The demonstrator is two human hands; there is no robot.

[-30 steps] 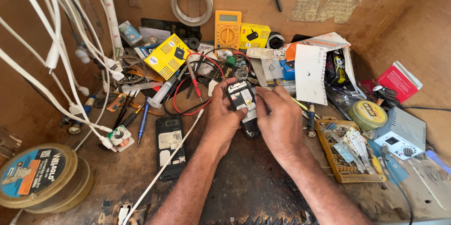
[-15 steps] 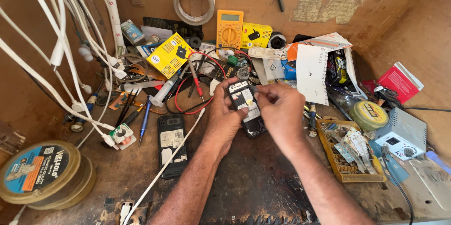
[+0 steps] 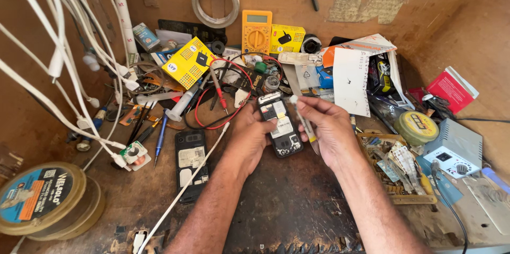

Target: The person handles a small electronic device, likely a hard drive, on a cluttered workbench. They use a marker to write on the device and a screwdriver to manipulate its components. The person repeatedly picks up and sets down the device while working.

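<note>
A cluttered wooden repair surface is stretching from edge to edge. At far left, a flat roll of yellowish tape is lying near the front corner, while white cables are hanging down across the view above it. Further in, a second mobile phone with its back off is lying flat, well apart from the work, with a blue screwdriver just beside it. Behind these, a yellow box and red and black test leads are spreading toward a yellow multimeter propped against the back wall.

At centre, the left hand is grasping an opened mobile phone, cradling it from the left edge with its back facing up, just above the surface. The right hand is pinching a slim, pale metal tool, probably tweezers or a thin blade, its upper tip sitting at the phone's top right corner.

To the right, a white paper sheet is leaning among the clutter, a wooden tray of small parts is sitting near the right wrist, and a round yellow tin, a grey soldering station and a red booklet are filling the far side.

The risk, judging by the grip: the tool's tip could slip off the corner and gouge the exposed interior, or a small freed part could drop into the surrounding clutter and be lost. Dangling cables could also snag an arm.
</note>
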